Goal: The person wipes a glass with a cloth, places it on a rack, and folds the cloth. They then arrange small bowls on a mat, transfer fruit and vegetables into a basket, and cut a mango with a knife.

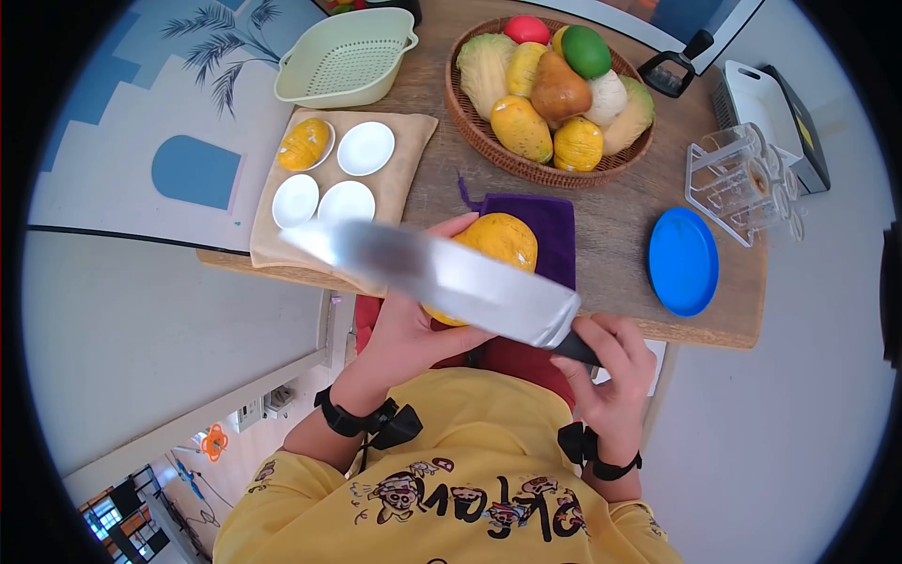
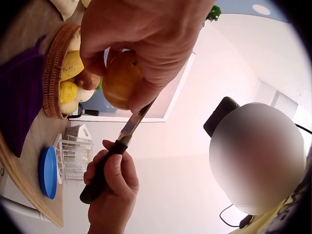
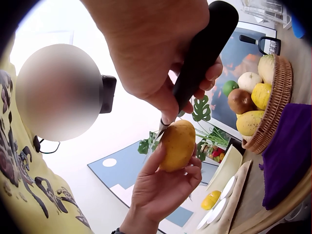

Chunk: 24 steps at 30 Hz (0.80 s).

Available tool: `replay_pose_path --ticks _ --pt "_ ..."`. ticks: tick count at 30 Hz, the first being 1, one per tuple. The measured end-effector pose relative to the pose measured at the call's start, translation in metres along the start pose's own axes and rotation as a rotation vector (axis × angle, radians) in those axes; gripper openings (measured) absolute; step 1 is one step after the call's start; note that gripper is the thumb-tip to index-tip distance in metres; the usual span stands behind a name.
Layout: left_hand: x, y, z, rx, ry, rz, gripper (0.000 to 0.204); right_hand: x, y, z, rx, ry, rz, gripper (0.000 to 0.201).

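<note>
My left hand [image 1: 404, 336] grips a yellow mango [image 1: 505, 239] between fingers and thumb, above the table's front edge. In my right hand [image 1: 616, 371] is a knife by its black handle [image 2: 103, 174]. Its broad shiny blade [image 1: 479, 296] passes in front of the mango in the head view and hides part of it and of the left fingers. In the right wrist view, the base of the blade lies close along the mango [image 3: 178, 146], near the left thumb. A purple cloth pouch [image 1: 556, 230] lies on the table just beyond the mango.
A wicker basket [image 1: 479, 143] of fruit stands at the back. On the left, a beige mat [image 1: 404, 141] bears white dishes, one under a yellow fruit [image 1: 303, 144], with a pale green colander [image 1: 293, 92] behind. On the right are a blue plate [image 1: 683, 263] and a glass rack [image 1: 719, 209].
</note>
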State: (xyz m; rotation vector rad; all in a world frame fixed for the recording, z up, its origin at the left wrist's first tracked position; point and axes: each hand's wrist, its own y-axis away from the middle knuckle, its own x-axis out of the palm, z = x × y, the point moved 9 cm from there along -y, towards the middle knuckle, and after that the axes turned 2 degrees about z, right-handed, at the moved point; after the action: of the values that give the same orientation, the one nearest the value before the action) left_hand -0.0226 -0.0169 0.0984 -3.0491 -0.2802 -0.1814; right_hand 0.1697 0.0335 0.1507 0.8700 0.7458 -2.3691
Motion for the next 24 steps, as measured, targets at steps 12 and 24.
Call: replay_pose_path --ticks 12,24 --pt "0.004 0.004 -0.002 0.010 0.142 0.029 0.089 -0.003 -0.002 0.001 -0.012 -0.077 -0.004 0.035" --pt "-0.002 0.011 0.019 -0.142 0.311 0.019 0.074 -0.001 0.002 -0.002 -0.006 -0.095 -0.029 0.035"
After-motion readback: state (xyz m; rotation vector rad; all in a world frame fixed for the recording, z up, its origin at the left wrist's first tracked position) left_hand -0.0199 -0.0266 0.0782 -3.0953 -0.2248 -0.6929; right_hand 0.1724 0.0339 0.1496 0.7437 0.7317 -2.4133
